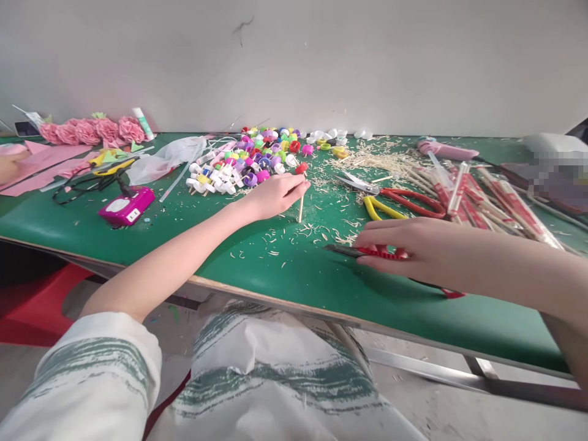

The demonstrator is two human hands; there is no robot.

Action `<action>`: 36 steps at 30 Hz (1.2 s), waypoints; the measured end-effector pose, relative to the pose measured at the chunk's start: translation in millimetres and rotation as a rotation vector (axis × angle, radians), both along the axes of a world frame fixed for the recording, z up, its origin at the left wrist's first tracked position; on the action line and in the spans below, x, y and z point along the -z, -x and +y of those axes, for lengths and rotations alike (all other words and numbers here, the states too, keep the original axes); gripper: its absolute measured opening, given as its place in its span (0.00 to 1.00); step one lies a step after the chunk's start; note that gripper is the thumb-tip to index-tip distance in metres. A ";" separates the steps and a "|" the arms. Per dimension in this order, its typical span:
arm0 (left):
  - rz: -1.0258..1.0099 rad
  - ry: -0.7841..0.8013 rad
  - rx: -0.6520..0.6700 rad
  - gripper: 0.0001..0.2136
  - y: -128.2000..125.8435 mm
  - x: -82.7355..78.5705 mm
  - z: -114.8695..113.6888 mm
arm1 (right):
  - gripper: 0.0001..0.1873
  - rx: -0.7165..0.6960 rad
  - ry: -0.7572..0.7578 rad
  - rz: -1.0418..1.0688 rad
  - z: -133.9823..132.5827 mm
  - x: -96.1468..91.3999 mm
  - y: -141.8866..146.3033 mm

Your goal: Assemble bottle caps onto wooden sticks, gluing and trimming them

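Over green table [266,275], left hand [278,195] pinches stick [301,209] jutting below it; right hand [395,239] grips cutter [366,252].

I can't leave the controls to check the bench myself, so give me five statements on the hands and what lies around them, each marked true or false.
1. The left hand holds a thin stick. True.
2. The right hand grips the scissors. False: it grips a cutter; the scissors lie on the tabletop.
3. Pale shavings are scattered on the green tabletop. True.
4. The purple socket block lies to the right of the cutter. False: it lies to the left of the left hand.
5. The pink flowers lie farther back than the socket block. True.
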State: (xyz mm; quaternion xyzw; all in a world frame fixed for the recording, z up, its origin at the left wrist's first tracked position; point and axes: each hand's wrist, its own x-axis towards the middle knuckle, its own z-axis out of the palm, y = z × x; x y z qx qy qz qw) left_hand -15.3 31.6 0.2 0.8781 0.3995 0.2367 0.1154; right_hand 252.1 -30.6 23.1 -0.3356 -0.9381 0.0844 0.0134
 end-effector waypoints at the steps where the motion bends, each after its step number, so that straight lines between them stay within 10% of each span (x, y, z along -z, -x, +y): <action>1: 0.002 -0.006 0.000 0.14 0.0 0.1 0.1 | 0.20 -0.002 0.110 0.028 -4.3 -4.3 6.5; 8: 0.033 -0.022 -0.017 0.14 1.2 -1.8 0.2 | 0.21 0.077 0.101 0.095 -17.3 -6.4 43.5; 18: 0.066 -0.035 -0.001 0.14 4.3 -1.9 3.8 | 0.19 0.149 -0.240 0.038 30.5 30.0 21.5; 26: 0.096 -0.027 -0.027 0.14 3.8 -5.5 0.3 | 0.13 0.398 -0.285 0.033 36.0 7.3 13.5; 32: 0.082 -0.022 -0.018 0.15 2.0 -6.4 -0.2 | 0.14 0.650 0.072 0.690 23.4 -15.3 14.5; 36: 0.090 -0.043 -0.016 0.15 2.7 -5.6 0.6 | 0.15 0.570 0.362 0.872 24.4 -6.5 24.3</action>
